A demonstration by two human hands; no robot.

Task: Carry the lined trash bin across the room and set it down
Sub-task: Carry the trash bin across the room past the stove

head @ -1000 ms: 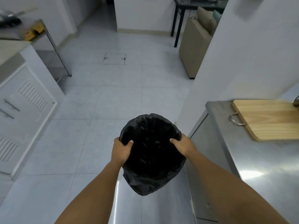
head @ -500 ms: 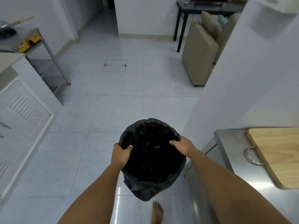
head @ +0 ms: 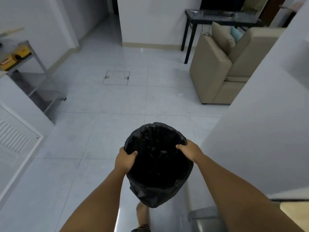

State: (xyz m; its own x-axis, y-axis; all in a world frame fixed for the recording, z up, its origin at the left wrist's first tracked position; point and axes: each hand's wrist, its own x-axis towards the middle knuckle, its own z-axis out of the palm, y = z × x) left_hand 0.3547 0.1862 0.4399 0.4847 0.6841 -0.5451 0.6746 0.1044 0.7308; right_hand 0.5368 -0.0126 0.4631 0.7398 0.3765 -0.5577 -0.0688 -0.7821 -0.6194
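The person holds the lined trash bin (head: 158,164) off the tiled floor (head: 117,123), left hand (head: 125,160) and right hand (head: 190,150) each clenched on its rim, so the loose black liner could slip under either grip, dropping the bin.

You are looking down on a pale tiled floor (head: 120,104) with a soft sheen, and a square hatch (head: 116,77) is set into it ahead of you. On your right a white wall (head: 260,131) runs forward and ends beside a beige sofa (head: 217,71) that carries a tan cushion (head: 222,36) and a light blue one (head: 236,34). Behind the sofa stands a black table (head: 217,15). On your left is a white cabinet (head: 15,138) with louvred vents, and beyond it a metal shelf rack (head: 33,67) against the wall. A doorway (head: 115,7) opens at the far end. The light is dim and bluish.
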